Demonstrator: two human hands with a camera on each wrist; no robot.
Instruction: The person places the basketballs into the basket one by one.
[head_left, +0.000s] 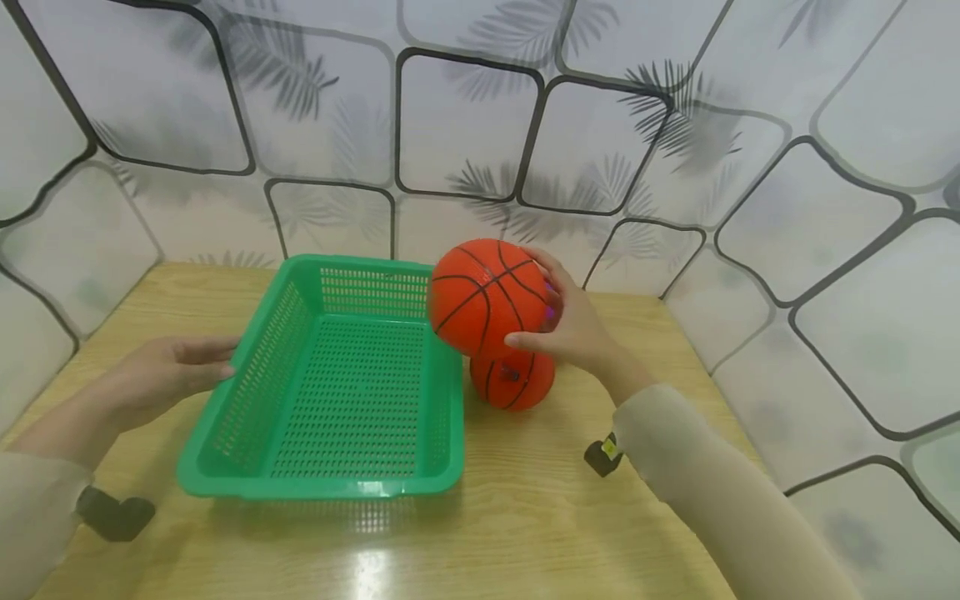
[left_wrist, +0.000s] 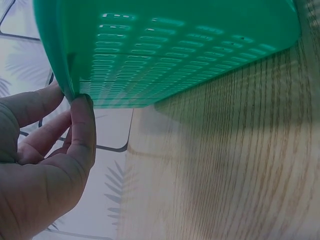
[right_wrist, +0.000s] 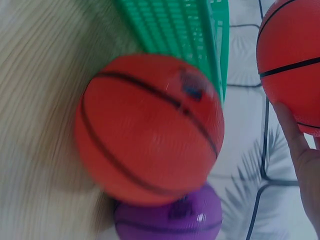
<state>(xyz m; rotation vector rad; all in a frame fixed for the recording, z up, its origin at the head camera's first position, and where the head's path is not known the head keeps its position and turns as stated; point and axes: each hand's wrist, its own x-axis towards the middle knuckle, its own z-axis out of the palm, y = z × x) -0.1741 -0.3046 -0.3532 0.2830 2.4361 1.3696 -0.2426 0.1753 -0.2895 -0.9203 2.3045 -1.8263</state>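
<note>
My left hand (head_left: pixel 161 371) pinches the left rim of a green plastic basket (head_left: pixel 322 487) between thumb and fingertips, as the left wrist view shows. The basket has slatted walls, a perforated floor and nothing inside. My right hand (head_left: pixel 583 332) holds a toy basketball (head_left: pixel 483 292), orange-red with black lines, fingers spread over its right side. It is raised beside the basket's right rim, overlapping that rim in the head view. Below it a second red basketball (head_left: pixel 517 385) rests on the table. A purple ball (right_wrist: pixel 170 220) touches or nearly touches that one, mostly hidden in the head view.
The wooden table (head_left: pixel 570 533) carries the basket and the loose balls. Patterned wall covering (head_left: pixel 465 125) with dark outlines and leaf prints closes off the back and both sides. Dark wrist-camera mounts (head_left: pixel 602 457) sit by both sleeves.
</note>
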